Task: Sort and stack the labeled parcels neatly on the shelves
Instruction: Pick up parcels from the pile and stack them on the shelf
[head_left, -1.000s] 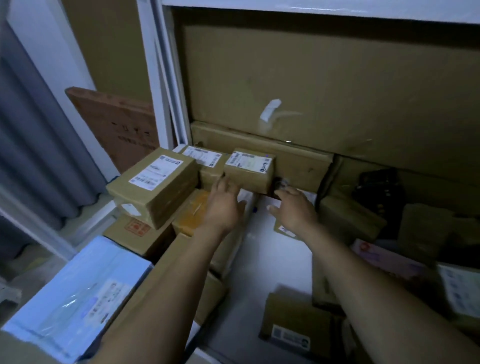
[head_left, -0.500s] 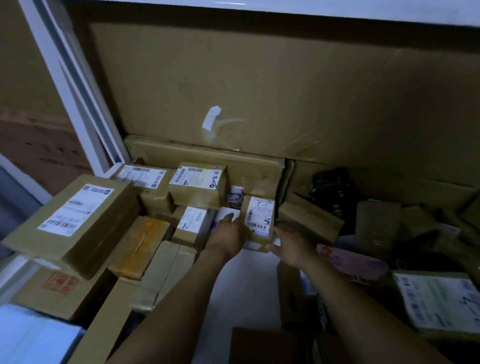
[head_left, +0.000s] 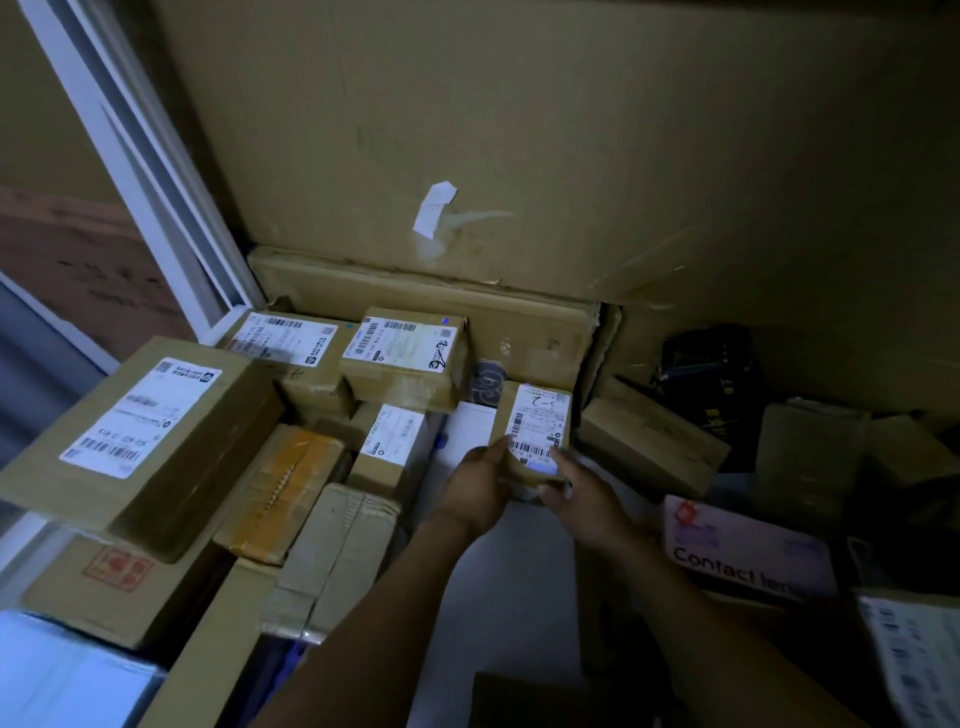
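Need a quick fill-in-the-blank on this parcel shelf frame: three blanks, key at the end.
1. The small labeled parcel is held by ___ hands: the left hand and the right hand.
2. The white packet beside the right hand is printed "___ len".
3. The scrap of tape on the big cardboard sheet is ___ in colour.
Missing words: two; Contact; white.

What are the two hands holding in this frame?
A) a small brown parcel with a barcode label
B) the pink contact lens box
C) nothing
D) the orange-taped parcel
A: the left hand and right hand both grip the near end of the small labelled parcel.
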